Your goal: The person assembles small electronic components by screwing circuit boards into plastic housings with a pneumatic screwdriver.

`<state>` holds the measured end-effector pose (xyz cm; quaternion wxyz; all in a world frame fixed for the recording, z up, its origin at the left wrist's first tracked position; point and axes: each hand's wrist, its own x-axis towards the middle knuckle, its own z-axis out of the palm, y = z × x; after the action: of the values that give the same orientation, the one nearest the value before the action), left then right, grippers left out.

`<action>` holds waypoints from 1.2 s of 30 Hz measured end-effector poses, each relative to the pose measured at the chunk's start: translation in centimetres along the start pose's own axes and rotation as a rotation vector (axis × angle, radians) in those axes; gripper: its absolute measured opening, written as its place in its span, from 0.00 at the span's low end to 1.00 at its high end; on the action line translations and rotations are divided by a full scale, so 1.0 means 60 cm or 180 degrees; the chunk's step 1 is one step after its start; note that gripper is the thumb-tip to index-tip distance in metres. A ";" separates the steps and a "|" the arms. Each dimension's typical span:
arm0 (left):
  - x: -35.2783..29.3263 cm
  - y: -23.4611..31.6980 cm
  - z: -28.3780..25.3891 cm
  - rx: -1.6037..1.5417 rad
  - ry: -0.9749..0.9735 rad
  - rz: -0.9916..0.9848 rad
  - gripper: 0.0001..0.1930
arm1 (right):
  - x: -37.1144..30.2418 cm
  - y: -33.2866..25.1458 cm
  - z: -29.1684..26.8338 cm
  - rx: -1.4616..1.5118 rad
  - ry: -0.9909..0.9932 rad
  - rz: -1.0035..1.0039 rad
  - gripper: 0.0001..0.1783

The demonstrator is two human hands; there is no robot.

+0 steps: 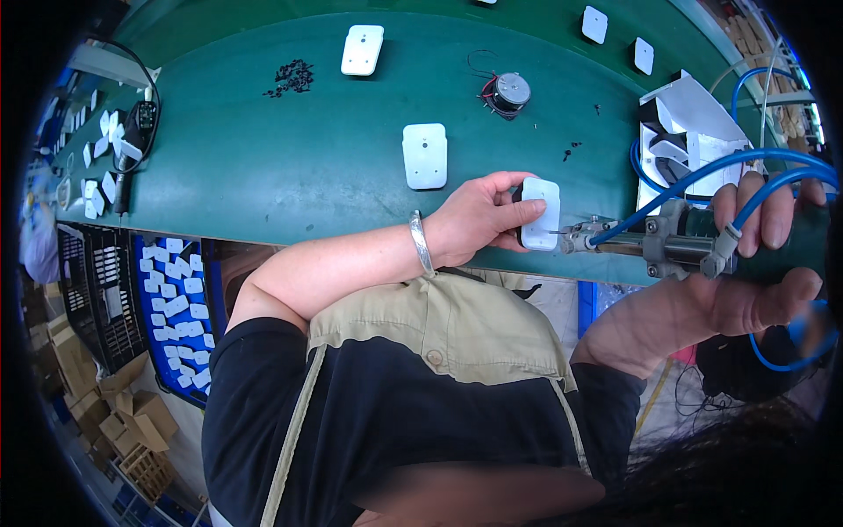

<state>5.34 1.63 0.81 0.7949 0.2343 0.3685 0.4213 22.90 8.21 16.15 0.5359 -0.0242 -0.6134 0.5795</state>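
Observation:
My left hand (pixel 483 215) is closed around the edges of a small casing (pixel 543 220) with a white face and dark sides, thumb on the white face. A metal pneumatic cylinder (pixel 689 249) with blue hoses lies to its right, its thin tip close to the casing's right edge; whether they touch I cannot tell. Beyond the cylinder, my right hand (pixel 760 255) has its fingers and thumb spread apart, partly behind a blue hose (pixel 746 158). I see nothing held in it. Another white casing (pixel 426 165) lies on the green table (pixel 263 176), left of my left hand.
A further casing (pixel 358 58) and a pile of small dark screws (pixel 291 77) lie farther back. A round metal device (pixel 511 90) with wires sits right of them. At right stands an open white box (pixel 702 154). A blue tray (pixel 180 307) of white pieces is below left.

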 end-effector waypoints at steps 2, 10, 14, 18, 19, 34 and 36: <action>0.002 -0.004 -0.002 -0.0050 0.0080 0.0043 0.20 | -0.005 0.005 0.014 0.0292 0.0225 0.0073 0.32; 0.009 -0.003 -0.011 0.0388 0.0314 0.0424 0.21 | -0.008 -0.015 -0.013 0.0300 0.0121 0.0317 0.33; -0.008 -0.003 -0.027 0.0704 0.0450 0.0310 0.22 | 0.000 -0.049 -0.045 -0.0392 -0.0078 -0.0338 0.28; 0.001 -0.014 -0.017 0.0559 0.0466 0.0250 0.21 | -0.008 -0.038 -0.025 -0.0480 0.0040 -0.0375 0.29; 0.007 -0.022 -0.020 0.0440 0.0346 0.0230 0.21 | -0.004 -0.030 0.028 -0.1384 0.1241 -0.0203 0.30; 0.012 -0.017 -0.009 0.0274 0.0073 0.0111 0.20 | -0.003 0.008 0.018 -0.0279 0.0770 -0.0538 0.32; 0.010 -0.022 -0.016 0.0260 0.0113 0.0145 0.20 | -0.004 0.010 0.005 -0.0196 0.0883 -0.0547 0.31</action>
<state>5.46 1.50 -0.89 0.7682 0.2674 0.3940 0.4280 22.45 8.02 15.64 0.6620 -0.0678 -0.5509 0.5036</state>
